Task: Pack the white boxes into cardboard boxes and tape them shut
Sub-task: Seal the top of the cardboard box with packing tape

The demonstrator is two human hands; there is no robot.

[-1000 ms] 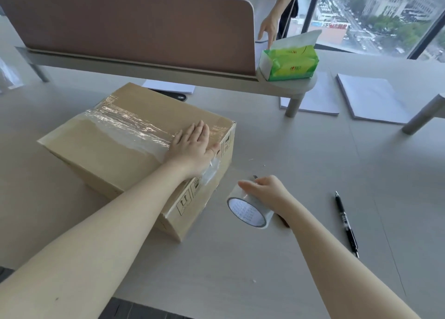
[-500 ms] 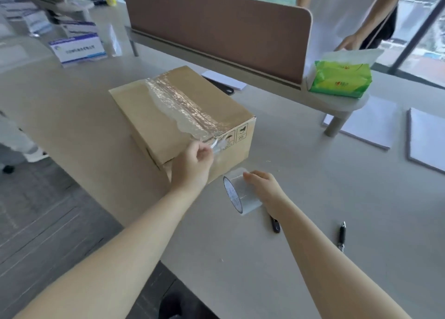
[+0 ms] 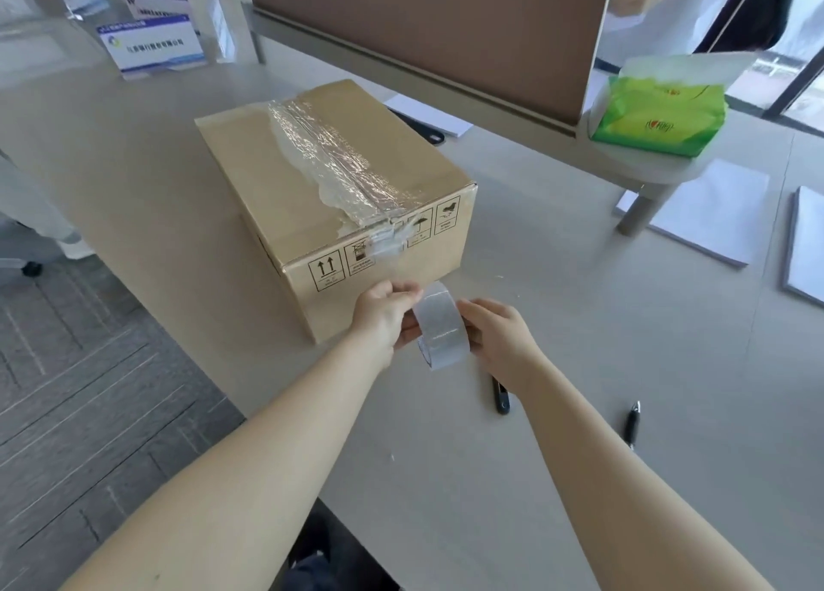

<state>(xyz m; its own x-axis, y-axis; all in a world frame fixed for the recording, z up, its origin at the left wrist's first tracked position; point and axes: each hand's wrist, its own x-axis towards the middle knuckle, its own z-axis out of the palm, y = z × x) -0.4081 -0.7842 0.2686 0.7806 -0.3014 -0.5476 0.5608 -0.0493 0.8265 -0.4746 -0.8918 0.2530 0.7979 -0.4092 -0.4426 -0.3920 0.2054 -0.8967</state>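
A closed cardboard box [image 3: 249, 171] stands on the table near its left edge, with wrinkled clear tape [image 3: 330, 162] running along its top seam and down over the near face. Just in front of the box both my hands hold a roll of clear tape [image 3: 439, 325] above the table. My left hand [image 3: 383, 312] pinches the roll's left side with curled fingers. From the right, my right hand [image 3: 499, 336] grips the same roll. No white boxes are in sight.
A black cutter [image 3: 500, 396] and a black pen [image 3: 631, 421] lie on the table [image 3: 624, 332] near my right arm. A green tissue pack [image 3: 660, 117] sits on a low shelf by a brown divider [image 3: 423, 24]. White pads [image 3: 709, 216] lie right. A person [image 3: 695, 6] stands behind.
My left hand left the tape end on the box's near face and came down to the roll. The roll now hangs free of the box, held between both hands. The view swung left.
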